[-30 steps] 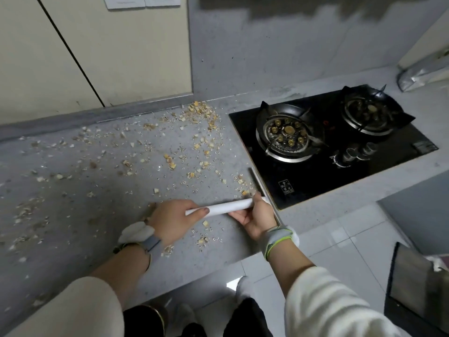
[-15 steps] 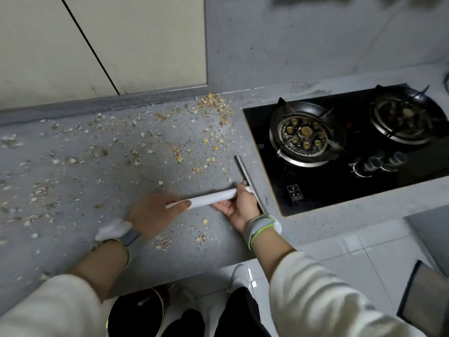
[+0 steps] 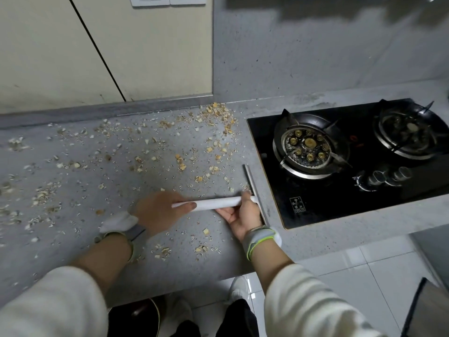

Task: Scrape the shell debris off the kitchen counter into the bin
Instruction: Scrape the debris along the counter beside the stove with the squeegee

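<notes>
Both hands hold a squeegee-like scraper [image 3: 252, 188] low on the grey bench [image 3: 73, 239], just left of the black gas hob [image 3: 315, 207]. The left hand [image 3: 158, 211] wraps the free end of the white handle [image 3: 213, 203], thumb lying along the top of it. The right hand [image 3: 243, 215] cups the handle from below where it meets the blade, fingers curled up around it. The grey blade [image 3: 251, 181] runs away from the person along the hob's left edge, its far end resting on the bench.

Compared with half a second ago, the grip of both hands on the handle is the same, and the scraper sits in much the same place against the hob edge; one second ago the blade looked a little nearer the bench's front edge. The view itself has shifted, so the hob's right burner [image 3: 410, 132] is now in full sight.

Shell debris [image 3: 179, 161] lies scattered across the bench, thickest in a heap by the back wall [image 3: 218, 115] and thinning leftward, with a few crumbs close to the front edge [image 3: 201, 249] between the two forearms. The spread looks unchanged from the earlier frames.

Below the bench's front edge, by the person's feet, the dark round bin [image 3: 141, 314] shows in part, less of it than half a second ago. White sleeves cover both forearms, and each wrist wears a band.
</notes>
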Available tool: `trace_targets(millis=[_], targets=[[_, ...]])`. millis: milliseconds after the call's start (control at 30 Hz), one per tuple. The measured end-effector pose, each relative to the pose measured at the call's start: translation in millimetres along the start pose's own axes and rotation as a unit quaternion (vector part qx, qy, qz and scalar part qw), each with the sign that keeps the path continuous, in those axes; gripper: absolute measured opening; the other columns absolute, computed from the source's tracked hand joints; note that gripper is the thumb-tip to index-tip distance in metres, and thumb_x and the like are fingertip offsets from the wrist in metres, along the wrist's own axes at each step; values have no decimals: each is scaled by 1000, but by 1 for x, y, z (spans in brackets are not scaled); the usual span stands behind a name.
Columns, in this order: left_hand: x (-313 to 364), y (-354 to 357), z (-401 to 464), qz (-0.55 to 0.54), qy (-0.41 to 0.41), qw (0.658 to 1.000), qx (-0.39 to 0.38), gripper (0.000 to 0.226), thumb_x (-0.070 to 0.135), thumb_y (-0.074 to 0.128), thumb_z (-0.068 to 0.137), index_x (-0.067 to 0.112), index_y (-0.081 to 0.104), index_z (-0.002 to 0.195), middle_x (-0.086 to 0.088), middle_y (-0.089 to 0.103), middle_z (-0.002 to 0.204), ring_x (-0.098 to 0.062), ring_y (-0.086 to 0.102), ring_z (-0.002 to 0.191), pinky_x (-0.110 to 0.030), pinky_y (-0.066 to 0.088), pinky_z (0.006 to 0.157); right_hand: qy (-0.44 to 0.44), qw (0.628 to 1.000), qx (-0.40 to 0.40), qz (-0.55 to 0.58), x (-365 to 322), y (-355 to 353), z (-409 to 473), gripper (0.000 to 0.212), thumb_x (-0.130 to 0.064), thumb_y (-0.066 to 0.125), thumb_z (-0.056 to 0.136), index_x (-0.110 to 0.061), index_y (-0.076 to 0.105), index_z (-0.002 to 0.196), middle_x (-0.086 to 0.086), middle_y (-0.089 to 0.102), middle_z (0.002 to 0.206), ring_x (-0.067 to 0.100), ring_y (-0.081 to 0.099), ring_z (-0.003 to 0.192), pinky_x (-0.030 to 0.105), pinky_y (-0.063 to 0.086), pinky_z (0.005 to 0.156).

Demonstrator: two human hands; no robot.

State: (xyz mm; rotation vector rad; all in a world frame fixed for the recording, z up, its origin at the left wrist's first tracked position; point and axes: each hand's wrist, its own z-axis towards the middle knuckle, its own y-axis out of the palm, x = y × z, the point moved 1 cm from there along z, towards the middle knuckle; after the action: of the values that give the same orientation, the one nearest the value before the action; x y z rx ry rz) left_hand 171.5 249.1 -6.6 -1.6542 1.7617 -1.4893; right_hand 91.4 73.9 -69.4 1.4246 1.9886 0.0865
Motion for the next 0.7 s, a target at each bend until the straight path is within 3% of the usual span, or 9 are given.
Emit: trace_targets(millis=[167, 333, 500, 700], targets=[[-2, -11, -4, -24, -18, 1000, 1, 29, 54, 50, 90, 30, 68, 90, 6, 57, 60, -6, 54, 55, -22, 38, 51, -4, 999, -33, -6, -5, 9, -1, 26, -31, 33, 105, -10, 41, 93, 18, 70, 62, 31, 71, 57, 42, 59, 48], [25, 14, 4, -22, 39, 999, 7, 40, 54, 52, 89, 21, 73, 94, -2, 69, 73, -18, 65, 68, -25, 38, 54, -16, 1000, 14, -12, -21, -28, 9, 28, -33, 36, 105, -8, 44, 97, 25, 66, 86, 33, 71, 62, 51, 60, 58], [16, 14, -2, 5, 35, 999, -1, 40, 54, 48, 92, 23, 73, 98, -3, 71, 78, -16, 66, 69, -28, 45, 58, -30, 998, 45, -29, -8, -16, 6, 30, -35, 37, 104, -10, 43, 89, 12, 53, 72, 25, 66, 48, 48, 59, 51], [-15, -13, 0, -2, 12, 1000, -16, 27, 53, 49, 91, 33, 62, 80, 5, 58, 61, -8, 54, 57, -24, 39, 54, 23, 1000, -17, -6, 5, 10, -9, 26, -32, 40, 103, -6, 43, 104, 17, 68, 68, 34, 71, 58, 40, 57, 44]])
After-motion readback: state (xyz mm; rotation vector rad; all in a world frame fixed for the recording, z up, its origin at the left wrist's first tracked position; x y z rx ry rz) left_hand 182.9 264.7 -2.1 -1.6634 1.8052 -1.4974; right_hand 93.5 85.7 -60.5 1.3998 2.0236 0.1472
